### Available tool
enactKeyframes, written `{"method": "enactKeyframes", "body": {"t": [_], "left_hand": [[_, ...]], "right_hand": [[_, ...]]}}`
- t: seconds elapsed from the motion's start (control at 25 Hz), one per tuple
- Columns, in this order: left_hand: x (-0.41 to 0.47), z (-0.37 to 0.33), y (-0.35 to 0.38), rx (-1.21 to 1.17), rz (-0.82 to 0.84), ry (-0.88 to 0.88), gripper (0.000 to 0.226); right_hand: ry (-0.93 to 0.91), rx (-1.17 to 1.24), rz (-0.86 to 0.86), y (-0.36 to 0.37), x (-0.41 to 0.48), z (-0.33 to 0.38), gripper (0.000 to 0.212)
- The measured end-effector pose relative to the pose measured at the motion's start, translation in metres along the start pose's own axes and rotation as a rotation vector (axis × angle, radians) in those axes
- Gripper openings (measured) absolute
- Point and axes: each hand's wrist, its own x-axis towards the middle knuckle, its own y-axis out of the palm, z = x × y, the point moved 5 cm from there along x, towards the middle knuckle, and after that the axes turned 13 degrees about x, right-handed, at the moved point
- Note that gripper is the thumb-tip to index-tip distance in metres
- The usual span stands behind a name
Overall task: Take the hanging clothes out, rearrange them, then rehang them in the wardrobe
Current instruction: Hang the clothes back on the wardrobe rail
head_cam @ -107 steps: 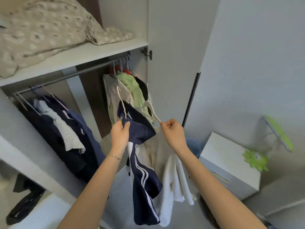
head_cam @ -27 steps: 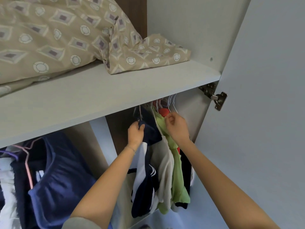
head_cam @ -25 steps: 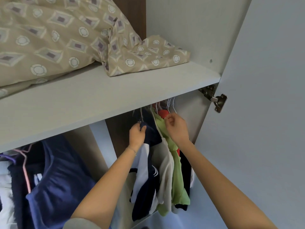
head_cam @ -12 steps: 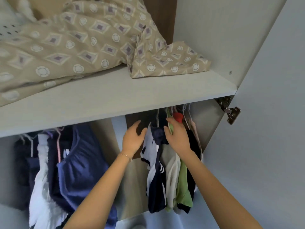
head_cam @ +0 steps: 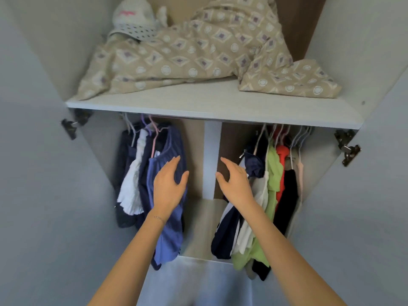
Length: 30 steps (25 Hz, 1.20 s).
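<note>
Two groups of clothes hang under the wardrobe shelf. On the left hang a blue ribbed garment, a white one and dark ones. On the right hang a navy striped jacket, a white top, a green top, a red piece and a black one. My left hand is spread in front of the blue garment, holding nothing. My right hand hovers with relaxed fingers just left of the navy jacket, holding nothing. The rail is hidden by the shelf.
A beige patterned duvet and a white dotted cap lie on the shelf. A white central divider separates the two hanging sections. Both wardrobe doors stand open, with hinges at the left and right.
Both hands let go of the navy jacket and white top, which now hang with the right group. My left hand moved left to the blue garment. The view swung left.
</note>
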Motion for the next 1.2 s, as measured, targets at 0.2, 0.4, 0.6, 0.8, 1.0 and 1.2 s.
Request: {"method": "enactKeyframes", "body": {"t": [0.2,0.4,0.6,0.8,1.0,1.2], "left_hand": [[-0.04,0.022,-0.072,0.053,-0.116,-0.035,0.056],[-0.087,0.057,-0.16,0.16,-0.297,-0.149,0.051],[-0.164,0.099,-0.235,0.248,-0.386,-0.238,0.055],[-0.253,0.123,-0.293,0.273,-0.426,-0.288,0.054],[-0.342,0.157,-0.363,0.329,-0.504,-0.38,0.051],[-0.428,0.208,-0.435,0.434,-0.588,-0.524,0.051]], "right_hand": [[-0.128,0.043,0.074,0.035,-0.019,0.062,0.05],[-0.245,0.121,0.211,0.096,-0.051,0.128,0.051],[-0.289,0.189,0.297,0.154,-0.111,0.186,0.049],[-0.348,0.198,0.399,0.205,-0.197,0.236,0.049],[-0.437,0.243,0.55,0.256,-0.283,0.292,0.047],[-0.49,0.268,0.686,0.326,-0.354,0.347,0.048]]}}
